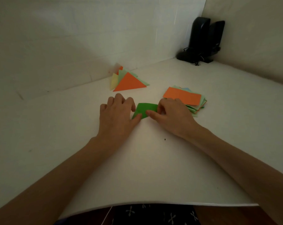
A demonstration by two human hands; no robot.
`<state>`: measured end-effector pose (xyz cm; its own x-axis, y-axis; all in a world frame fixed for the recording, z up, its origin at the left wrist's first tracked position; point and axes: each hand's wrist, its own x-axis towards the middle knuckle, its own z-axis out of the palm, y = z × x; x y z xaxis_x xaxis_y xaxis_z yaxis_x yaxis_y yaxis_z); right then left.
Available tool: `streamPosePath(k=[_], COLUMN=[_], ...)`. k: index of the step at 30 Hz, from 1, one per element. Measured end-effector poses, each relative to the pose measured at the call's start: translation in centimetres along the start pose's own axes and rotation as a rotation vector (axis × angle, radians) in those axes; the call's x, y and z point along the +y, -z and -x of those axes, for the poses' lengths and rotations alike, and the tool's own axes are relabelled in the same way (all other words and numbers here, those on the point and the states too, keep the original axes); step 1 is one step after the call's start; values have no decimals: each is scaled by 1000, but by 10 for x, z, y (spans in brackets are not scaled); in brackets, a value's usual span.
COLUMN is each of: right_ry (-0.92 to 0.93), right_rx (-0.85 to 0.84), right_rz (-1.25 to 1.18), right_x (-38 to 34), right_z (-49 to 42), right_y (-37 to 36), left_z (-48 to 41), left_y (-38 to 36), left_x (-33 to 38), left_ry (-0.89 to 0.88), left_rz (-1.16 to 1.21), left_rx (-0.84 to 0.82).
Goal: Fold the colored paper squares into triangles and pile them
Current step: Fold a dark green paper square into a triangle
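Just below the middle of the frame, both hands meet over a green paper (145, 108) that lies on the white counter (153, 159). The left hand (116, 114) has its fingers (133, 106) bent. Its thumb lies on the sheet's lower left corner and its forefinger tip is at the left edge, so that corner is held between the two. The right hand (171, 114) has its fingers curled in, and its thumb and forefinger pinch the sheet's right edge and lower side. How far the sheet is folded cannot be told, since the hands cover both ends. Its visible long axis runs from lower left to upper right, with the lower left corner pointing towards the left thumb.

Above the hands, near the back wall, is the pile of folded triangles (129, 82). An orange one lies on top with its apex pointing up the frame, and pale green and yellow ones fan out beneath it. To the right, just beside the right hand, is the stack of unfolded squares (184, 96), with orange on top. In the upper right corner stand two black speakers (204, 38).
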<state>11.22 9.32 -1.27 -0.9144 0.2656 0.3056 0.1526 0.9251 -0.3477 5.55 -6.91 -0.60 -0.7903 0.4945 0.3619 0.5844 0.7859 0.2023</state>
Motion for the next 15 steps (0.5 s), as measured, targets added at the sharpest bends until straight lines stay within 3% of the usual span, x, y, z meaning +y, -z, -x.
streamPosePath(k=[3,8,15], right_ry=[-20,-88,-195], right_rx=[-100,-140,-17], right_rz=[153,170,156], right_x=[-8,-7,15], right_z=[-2,-7,-20], right_y=[3,3,-2], left_z=[2,9,22], left_y=[2,2,11], left_x=[-4,-32,-39], left_ry=[-89,-437,-423], left_rz=[59,110,45], left_rx=[-33,-50,-125])
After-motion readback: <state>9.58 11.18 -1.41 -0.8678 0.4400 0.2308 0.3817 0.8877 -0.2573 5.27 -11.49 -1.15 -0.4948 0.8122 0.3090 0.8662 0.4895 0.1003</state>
